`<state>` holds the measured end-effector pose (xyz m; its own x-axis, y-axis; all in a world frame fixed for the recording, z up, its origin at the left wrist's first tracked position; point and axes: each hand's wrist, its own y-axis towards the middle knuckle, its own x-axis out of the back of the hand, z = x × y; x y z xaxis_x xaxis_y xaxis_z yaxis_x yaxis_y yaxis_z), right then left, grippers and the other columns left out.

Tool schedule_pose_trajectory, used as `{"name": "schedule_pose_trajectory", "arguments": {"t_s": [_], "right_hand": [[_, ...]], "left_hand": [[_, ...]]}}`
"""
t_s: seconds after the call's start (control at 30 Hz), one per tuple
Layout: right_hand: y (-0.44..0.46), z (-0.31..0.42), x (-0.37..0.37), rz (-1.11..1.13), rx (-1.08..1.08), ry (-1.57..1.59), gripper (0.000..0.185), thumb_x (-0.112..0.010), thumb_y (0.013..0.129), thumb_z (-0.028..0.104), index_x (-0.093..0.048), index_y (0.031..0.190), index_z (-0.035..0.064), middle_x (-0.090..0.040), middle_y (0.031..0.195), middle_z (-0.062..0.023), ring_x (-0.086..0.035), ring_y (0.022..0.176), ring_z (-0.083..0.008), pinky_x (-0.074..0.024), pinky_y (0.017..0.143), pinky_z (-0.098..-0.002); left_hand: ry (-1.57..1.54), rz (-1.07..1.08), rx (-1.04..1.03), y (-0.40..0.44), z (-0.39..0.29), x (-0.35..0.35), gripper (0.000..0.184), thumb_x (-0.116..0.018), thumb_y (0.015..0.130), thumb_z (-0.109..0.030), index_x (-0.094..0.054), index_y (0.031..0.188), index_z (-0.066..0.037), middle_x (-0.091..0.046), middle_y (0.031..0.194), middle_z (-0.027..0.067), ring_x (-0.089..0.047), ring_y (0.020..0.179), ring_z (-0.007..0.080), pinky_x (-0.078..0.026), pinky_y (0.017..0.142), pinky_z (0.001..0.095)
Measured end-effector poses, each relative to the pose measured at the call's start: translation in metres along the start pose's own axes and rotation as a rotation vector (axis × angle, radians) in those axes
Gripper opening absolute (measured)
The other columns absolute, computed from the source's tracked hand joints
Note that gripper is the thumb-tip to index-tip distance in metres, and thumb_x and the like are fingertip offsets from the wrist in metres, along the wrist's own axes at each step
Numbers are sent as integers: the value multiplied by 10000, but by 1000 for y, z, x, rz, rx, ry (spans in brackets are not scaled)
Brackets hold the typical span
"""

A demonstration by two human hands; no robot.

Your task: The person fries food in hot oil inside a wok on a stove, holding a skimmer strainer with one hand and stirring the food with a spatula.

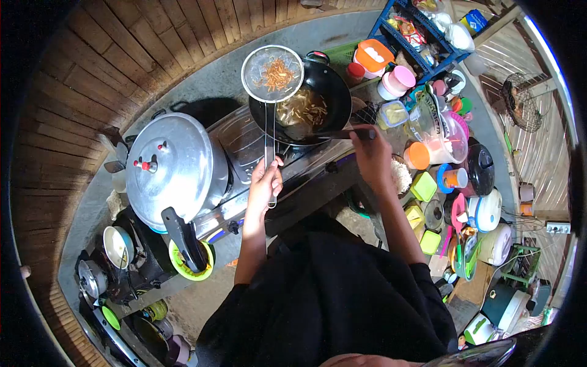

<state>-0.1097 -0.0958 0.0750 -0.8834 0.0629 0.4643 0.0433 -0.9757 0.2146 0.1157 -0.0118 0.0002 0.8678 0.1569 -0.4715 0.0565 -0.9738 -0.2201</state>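
My left hand point(265, 185) is closed around the long handle of a round mesh strainer point(253, 66). Browned fried strips point(277, 74) lie in the strainer, which is over the left rim of a black wok point(335, 82). In the wok, paler strips point(312, 113) sit in shallow oil. My right hand point(371, 158) grips the dark handle of a cooking utensil point(342, 134) that reaches into the wok from the right; its head is hard to make out in the oil. The wok stands on a metal stove point(238, 142).
A large pressure cooker point(171, 168) stands left of the wok, its black handle jutting over a yellow-green basin point(206, 266). Tubs, including a pink-lidded one point(402, 77), and a bowl of white food point(400, 176) crowd the right. A blue rack point(413, 43) stands behind.
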Motion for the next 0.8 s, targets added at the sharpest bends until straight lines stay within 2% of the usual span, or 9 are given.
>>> {"name": "schedule_pose_trajectory", "arguments": {"t_s": [0.23, 0.27, 0.3, 0.4, 0.53, 0.63, 0.7, 0.73, 0.8], "right_hand": [[33, -2, -16, 78, 306, -102, 235, -658, 790, 81, -587, 1013, 59, -608, 827, -134, -612, 625, -211, -466, 555, -313], [39, 5, -10, 116, 280, -136, 226, -651, 790, 94, -578, 1001, 60, -588, 822, -137, -596, 672, -255, -468, 585, -348], [47, 10, -3, 118, 276, -136, 226, -651, 790, 94, -578, 1001, 60, -588, 822, -137, -596, 672, -255, -468, 585, -348], [66, 31, 11, 236, 512, -368, 209, -636, 777, 107, -554, 961, 47, -571, 807, -151, -553, 808, -341, -449, 697, -420], [78, 31, 19, 253, 564, -432, 218, -632, 774, 97, -551, 967, 40, -566, 816, -155, -548, 836, -341, -447, 715, -424], [80, 27, 29, 246, 578, -469, 199, -622, 791, 93, -545, 962, 27, -589, 822, -159, -570, 783, -339, -461, 689, -412], [78, 14, 33, 262, 404, -258, 187, -622, 815, 110, -547, 958, 17, -610, 781, -143, -579, 656, -275, -462, 614, -362], [77, 10, 34, 259, 403, -256, 187, -622, 815, 110, -547, 958, 17, -610, 781, -143, -579, 656, -275, -462, 614, -362], [73, 2, 34, 212, 323, -206, 193, -631, 830, 138, -560, 962, 15, -616, 729, -118, -538, 560, -187, -437, 558, -305]], "left_hand": [[11, 15, 4, -1, -1, 2, 155, -409, 970, -192, -476, 951, -55, -313, 526, -52, -300, 401, 35, -259, 361, 191], [19, 13, 6, -2, -2, 1, 156, -410, 970, -194, -475, 952, -54, -313, 523, -51, -299, 398, 36, -259, 361, 191], [27, 12, 9, -3, -2, 1, 157, -410, 969, -196, -474, 952, -53, -312, 521, -51, -298, 395, 37, -260, 360, 192], [40, 27, 0, -4, -1, 3, 159, -411, 969, -198, -471, 949, -52, -312, 515, -50, -300, 388, 38, -258, 359, 195], [43, 23, 13, -7, -3, 4, 160, -412, 968, -199, -467, 949, -50, -311, 510, -49, -301, 380, 41, -256, 359, 197], [62, 44, 12, -9, -4, 5, 162, -413, 967, -202, -465, 952, -49, -316, 510, -48, -307, 380, 42, -256, 358, 198], [56, 31, 40, -12, -6, 5, 157, -414, 967, -197, -466, 954, -50, -321, 511, -48, -309, 384, 42, -255, 359, 195], [60, 32, 41, -13, -6, 5, 157, -414, 967, -197, -466, 954, -50, -321, 511, -48, -309, 384, 42, -255, 359, 195], [39, 35, 46, -17, -7, 6, 155, -414, 967, -195, -470, 955, -51, -324, 513, -48, -313, 389, 41, -253, 360, 193]]}}
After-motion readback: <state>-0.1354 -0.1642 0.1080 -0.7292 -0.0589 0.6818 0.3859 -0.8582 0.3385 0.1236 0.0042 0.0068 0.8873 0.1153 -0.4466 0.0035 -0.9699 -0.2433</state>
